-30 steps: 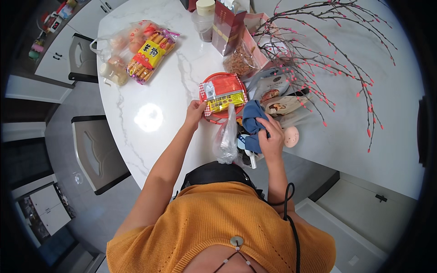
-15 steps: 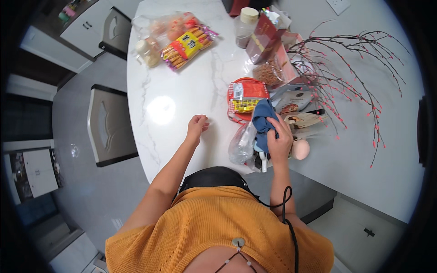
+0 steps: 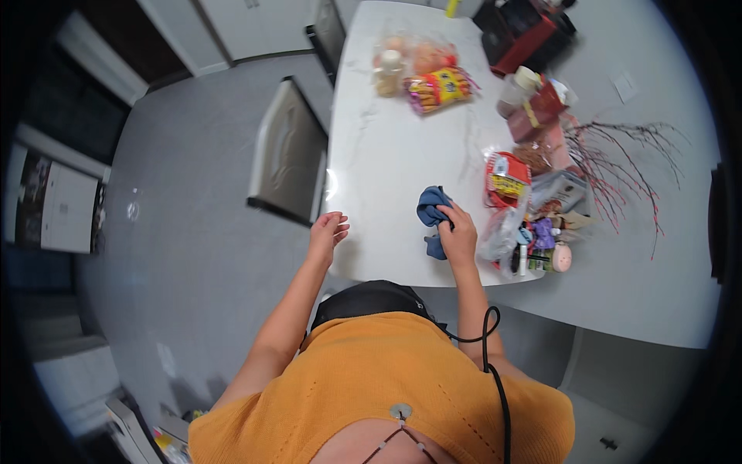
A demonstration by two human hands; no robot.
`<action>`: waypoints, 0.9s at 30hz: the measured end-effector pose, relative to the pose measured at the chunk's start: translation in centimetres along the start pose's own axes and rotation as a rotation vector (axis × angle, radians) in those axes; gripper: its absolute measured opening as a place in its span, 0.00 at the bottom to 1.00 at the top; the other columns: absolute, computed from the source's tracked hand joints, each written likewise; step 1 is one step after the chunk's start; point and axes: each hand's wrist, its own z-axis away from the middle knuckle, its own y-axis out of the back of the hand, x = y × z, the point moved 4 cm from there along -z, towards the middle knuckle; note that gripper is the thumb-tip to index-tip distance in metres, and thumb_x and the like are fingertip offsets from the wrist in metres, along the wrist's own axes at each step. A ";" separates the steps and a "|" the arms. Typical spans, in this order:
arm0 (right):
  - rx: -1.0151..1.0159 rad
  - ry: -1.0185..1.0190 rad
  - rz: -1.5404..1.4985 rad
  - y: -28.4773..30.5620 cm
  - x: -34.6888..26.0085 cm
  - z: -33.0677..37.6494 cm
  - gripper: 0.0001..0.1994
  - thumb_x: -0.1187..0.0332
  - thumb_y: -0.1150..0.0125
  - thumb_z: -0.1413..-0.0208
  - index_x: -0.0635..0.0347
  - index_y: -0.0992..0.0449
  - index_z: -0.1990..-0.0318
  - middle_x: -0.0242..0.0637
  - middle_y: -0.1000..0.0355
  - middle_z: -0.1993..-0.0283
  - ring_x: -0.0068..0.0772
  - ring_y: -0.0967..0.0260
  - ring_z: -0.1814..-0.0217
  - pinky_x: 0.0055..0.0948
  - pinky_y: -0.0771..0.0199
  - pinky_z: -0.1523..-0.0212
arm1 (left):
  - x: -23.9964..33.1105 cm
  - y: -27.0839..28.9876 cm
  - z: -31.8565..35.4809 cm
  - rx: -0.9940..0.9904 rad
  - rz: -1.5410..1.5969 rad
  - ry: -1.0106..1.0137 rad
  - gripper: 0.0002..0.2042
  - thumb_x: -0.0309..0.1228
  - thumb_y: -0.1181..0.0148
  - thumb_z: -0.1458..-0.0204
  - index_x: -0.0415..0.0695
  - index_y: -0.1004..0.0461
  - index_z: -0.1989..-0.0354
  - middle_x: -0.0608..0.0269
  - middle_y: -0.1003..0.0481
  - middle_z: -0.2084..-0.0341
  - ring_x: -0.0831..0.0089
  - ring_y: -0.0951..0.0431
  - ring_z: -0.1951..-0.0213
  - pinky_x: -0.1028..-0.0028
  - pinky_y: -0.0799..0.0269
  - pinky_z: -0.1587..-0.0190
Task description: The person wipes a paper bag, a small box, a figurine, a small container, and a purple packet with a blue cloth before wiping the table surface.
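A crumpled blue cloth (image 3: 434, 209) is pinched in my right hand (image 3: 459, 237), over the near part of the white marbled table (image 3: 386, 147). One end of the cloth hangs below my fingers. My left hand (image 3: 328, 234) is by the table's left edge, its fingers loosely bent and apart, with nothing in them. Just right of the cloth are a clear plastic bag (image 3: 498, 238) and a red basket (image 3: 490, 192) with packets in it. A white tube (image 3: 523, 260), a purple item (image 3: 544, 233) and a round pink thing (image 3: 562, 257) crowd the near right corner.
Farther off lie a yellow snack pack (image 3: 442, 90), a lidded jar (image 3: 389, 73) and bagged fruit (image 3: 427, 56). Along the right side stand a dark red box (image 3: 535, 112), a white-capped bottle (image 3: 519, 91) and budded twigs (image 3: 618, 155). A chair (image 3: 292, 155) stands at the left edge.
My right hand has carried the cloth left, off the cluster of goods, uncovering the purple item. My view has swung left, so the table appears farther right. My left hand is now nearer the table's left edge.
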 end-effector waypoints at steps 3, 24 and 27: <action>-0.153 -0.054 0.038 -7.3 -2.0 2.9 0.15 0.72 0.54 0.59 0.57 0.26 0.62 0.42 0.32 0.54 0.43 0.36 0.53 0.34 0.36 0.52 | 2.0 8.3 2.9 0.029 0.103 -0.078 0.08 0.32 0.51 0.47 0.43 0.33 0.62 0.63 0.28 0.68 0.77 0.28 0.70 0.79 0.30 0.66; -0.116 -0.069 0.435 -23.8 -7.2 10.9 0.20 0.65 0.50 0.51 0.55 0.36 0.49 0.46 0.55 0.37 0.49 0.55 0.39 0.45 0.53 0.43 | 6.9 33.1 5.1 0.273 0.297 -0.089 0.10 0.32 0.51 0.48 0.42 0.34 0.60 0.59 0.28 0.65 0.73 0.28 0.67 0.75 0.30 0.64; -0.135 -0.116 0.420 -23.9 -7.3 10.3 0.20 0.66 0.50 0.51 0.56 0.38 0.48 0.47 0.57 0.36 0.47 0.58 0.36 0.46 0.56 0.42 | 10.9 33.1 1.0 0.246 0.211 -0.051 0.09 0.32 0.51 0.48 0.43 0.34 0.60 0.60 0.28 0.65 0.74 0.27 0.67 0.75 0.30 0.64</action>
